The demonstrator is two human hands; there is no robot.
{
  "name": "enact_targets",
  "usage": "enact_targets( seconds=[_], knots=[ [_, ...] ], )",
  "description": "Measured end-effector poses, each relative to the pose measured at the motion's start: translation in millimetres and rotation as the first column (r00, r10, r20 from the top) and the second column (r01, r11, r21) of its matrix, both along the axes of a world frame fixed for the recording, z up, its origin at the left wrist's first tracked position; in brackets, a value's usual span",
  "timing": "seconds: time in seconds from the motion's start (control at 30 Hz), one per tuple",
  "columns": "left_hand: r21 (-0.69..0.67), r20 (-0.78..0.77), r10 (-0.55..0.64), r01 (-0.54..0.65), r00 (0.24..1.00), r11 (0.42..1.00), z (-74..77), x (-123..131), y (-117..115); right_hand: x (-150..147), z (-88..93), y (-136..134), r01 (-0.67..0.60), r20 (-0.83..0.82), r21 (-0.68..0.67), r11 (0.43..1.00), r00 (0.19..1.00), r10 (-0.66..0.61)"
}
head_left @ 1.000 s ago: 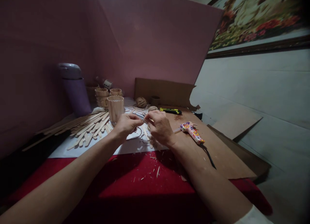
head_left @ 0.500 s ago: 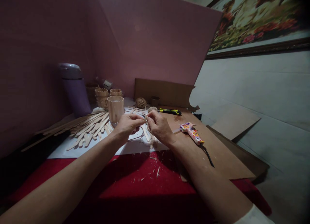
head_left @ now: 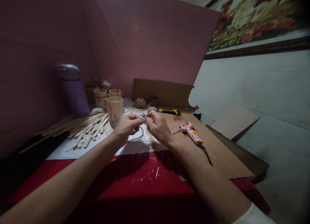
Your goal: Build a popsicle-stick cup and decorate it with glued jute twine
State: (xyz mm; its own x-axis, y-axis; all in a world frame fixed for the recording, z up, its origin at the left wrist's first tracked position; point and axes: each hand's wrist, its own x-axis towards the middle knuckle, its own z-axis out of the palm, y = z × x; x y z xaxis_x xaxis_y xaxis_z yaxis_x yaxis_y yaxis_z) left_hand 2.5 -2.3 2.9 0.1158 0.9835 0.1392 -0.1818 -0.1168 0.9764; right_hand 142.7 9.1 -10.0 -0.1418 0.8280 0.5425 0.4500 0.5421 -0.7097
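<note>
My left hand (head_left: pixel 128 124) and my right hand (head_left: pixel 157 127) meet fingertip to fingertip above the white paper. Both are closed in a pinch on a piece of twine, mostly hidden by the fingers. A loop of the twine (head_left: pixel 138 138) hangs below my left hand, over the paper. Just behind that hand stands a cup made of wooden sticks (head_left: pixel 114 109). Beyond my right hand lie a small roll of twine (head_left: pixel 152 109) and a larger ball of twine (head_left: pixel 140 102).
Many loose wooden sticks (head_left: pixel 89 130) fan out on the left. A floral glue gun (head_left: pixel 191 133) and a yellow-black utility knife (head_left: pixel 169 112) lie on the cardboard (head_left: pixel 218 156) at right. More stick cups (head_left: pixel 100 96) and a purple flask (head_left: pixel 75 96) stand behind.
My fingertips have shifted slightly against each other while pinching the twine. The whole view has moved a little; the objects on the table stay in place.
</note>
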Motion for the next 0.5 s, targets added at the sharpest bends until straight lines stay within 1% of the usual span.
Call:
enact_targets(
  seconds=[0.13,0.3,0.5],
  knots=[
    [-0.005,0.003,-0.012,0.012,1.0,1.0,-0.5,-1.0,0.2,0.2,0.0,-0.9,-0.013,0.003,0.026,1.0,1.0,0.013],
    [-0.013,-0.011,-0.003,0.003,1.0,1.0,-1.2,-2.2,2.4,0.7,-2.0,0.6,-0.033,-0.023,-0.001,0.999,0.999,0.033],
    [-0.044,-0.067,-0.069,0.066,0.995,0.997,-0.8,-3.3,5.0,1.0,-3.5,-0.8,-0.079,-0.042,-0.002,0.997,0.996,0.079]
  ],
)
